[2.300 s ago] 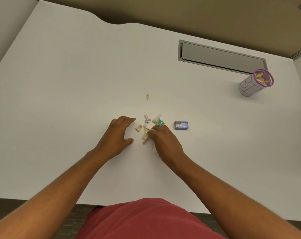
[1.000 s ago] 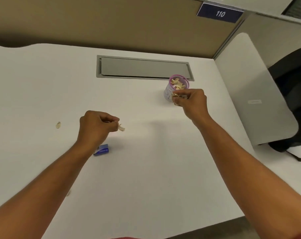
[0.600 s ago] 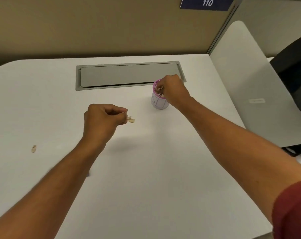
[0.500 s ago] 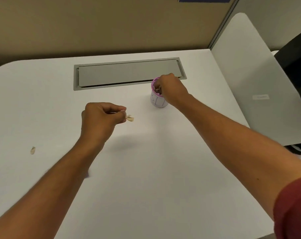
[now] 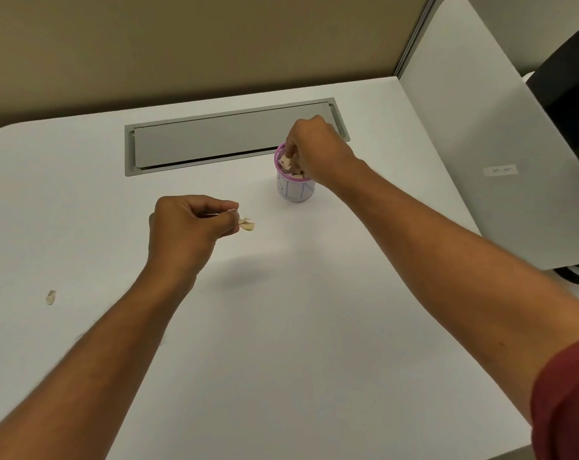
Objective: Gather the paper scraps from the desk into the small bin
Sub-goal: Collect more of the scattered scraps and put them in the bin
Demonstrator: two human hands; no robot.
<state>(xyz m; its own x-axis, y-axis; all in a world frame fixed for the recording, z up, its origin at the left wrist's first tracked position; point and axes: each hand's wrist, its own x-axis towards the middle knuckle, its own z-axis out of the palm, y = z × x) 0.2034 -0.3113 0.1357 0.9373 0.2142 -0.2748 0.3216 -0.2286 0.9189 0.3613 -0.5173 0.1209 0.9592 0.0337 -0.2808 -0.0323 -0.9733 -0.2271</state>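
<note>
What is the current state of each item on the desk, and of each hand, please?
small bin: upright, holding scraps up to its rim.
right hand: over the bin's mouth, fingertips at the scraps inside.
left hand: closed, pinching a paper scrap above the desk.
loose scrap: lying on the desk, not yet gathered.
grey cable hatch: lid closed.

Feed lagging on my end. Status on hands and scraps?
Right hand over small bin, fingers in its mouth. Left hand pinching scraps, short of bin. One scrap on desk. Nothing blocking.
</note>
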